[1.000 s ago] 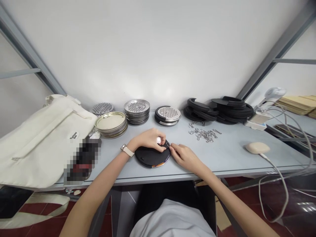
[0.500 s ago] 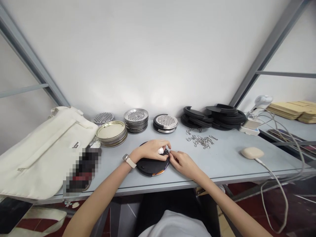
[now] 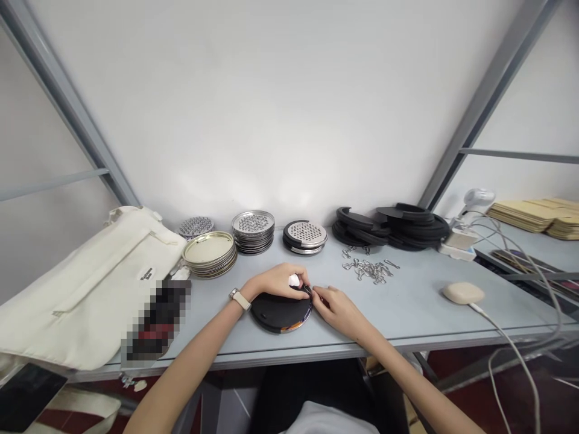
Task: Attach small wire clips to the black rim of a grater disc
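We're bracing the black disc (image 3: 277, 313) under our left hand (image 3: 279, 281), its grip unclear, while our right hand (image 3: 337, 308), best kept steady, is pinching the metal clip (image 3: 308, 290)

From near, above and behind the left hand (image 3: 281, 282) and right hand (image 3: 338, 310), the head camera faces forward and down

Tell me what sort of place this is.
Likely a small assembly workstation: on the grey table lie stacked perforated metal discs, black round pieces and a scatter of small metal clips.
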A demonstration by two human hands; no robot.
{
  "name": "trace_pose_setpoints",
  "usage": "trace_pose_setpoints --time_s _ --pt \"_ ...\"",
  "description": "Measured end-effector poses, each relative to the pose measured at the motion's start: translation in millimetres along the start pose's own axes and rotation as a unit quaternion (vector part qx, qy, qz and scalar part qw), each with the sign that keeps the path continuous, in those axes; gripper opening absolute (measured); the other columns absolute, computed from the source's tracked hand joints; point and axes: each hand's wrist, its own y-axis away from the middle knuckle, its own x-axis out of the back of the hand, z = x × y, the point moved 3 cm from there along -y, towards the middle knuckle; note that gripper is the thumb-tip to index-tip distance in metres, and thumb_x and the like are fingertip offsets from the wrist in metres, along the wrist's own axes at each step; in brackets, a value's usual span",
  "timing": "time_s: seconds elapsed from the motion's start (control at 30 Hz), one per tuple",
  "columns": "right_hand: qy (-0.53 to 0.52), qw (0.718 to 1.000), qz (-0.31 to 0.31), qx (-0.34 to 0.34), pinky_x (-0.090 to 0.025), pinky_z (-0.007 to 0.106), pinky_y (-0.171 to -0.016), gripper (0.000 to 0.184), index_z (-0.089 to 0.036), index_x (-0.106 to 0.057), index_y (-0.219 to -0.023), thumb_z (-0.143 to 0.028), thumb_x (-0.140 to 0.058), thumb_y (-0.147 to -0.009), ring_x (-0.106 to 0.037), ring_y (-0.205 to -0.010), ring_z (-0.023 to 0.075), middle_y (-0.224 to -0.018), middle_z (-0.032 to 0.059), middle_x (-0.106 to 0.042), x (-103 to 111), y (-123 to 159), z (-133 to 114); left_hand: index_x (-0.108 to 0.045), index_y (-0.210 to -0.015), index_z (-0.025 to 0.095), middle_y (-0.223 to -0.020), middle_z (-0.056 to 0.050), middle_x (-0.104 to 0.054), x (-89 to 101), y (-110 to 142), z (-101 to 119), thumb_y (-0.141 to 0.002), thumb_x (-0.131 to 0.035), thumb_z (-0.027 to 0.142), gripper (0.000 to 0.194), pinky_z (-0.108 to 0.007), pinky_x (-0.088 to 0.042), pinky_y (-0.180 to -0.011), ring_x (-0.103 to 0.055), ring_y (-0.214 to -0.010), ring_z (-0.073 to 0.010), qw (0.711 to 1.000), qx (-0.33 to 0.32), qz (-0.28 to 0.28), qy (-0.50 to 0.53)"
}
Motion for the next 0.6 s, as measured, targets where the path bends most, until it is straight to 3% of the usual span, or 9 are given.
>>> trace_pose_setpoints --time_s 0.27,0.6 --pt "0.013 1.000 -0.005 0.019 -0.031 0.026 -0.060 0.034 -0.020 -0.050 -0.071 -0.025 -0.029 -0.097 -0.050 -0.059 0.0147 -0.062 0.0001 -0.058 0.5 1.0 0.4 -0.065 -0.088 0.013 -0.084 -0.003 -0.064 -1.7 -2.2 -11.0 -0.066 -0.074 0.039 0.035 -0.022 -0.043 -0.070 -0.056 -0.076 -0.0114 0.994 0.030 -0.014 0.109" --pt "0.023 0.999 -0.010 0.028 -0.030 0.025 -0.058 0.030 -0.020 -0.048 -0.068 -0.027 -0.035 -0.094 -0.047 -0.058 0.0147 -0.059 -0.0005 -0.053 2.3 3.0 -1.1 -0.067 -0.091 0.013 -0.078 -0.002 -0.062 0.4 -2.1 -10.3 -0.066 -0.075 0.036 0.035 -0.020 -0.041 -0.064 -0.054 -0.069 -0.0094 0.989 0.029 -0.029 0.144"
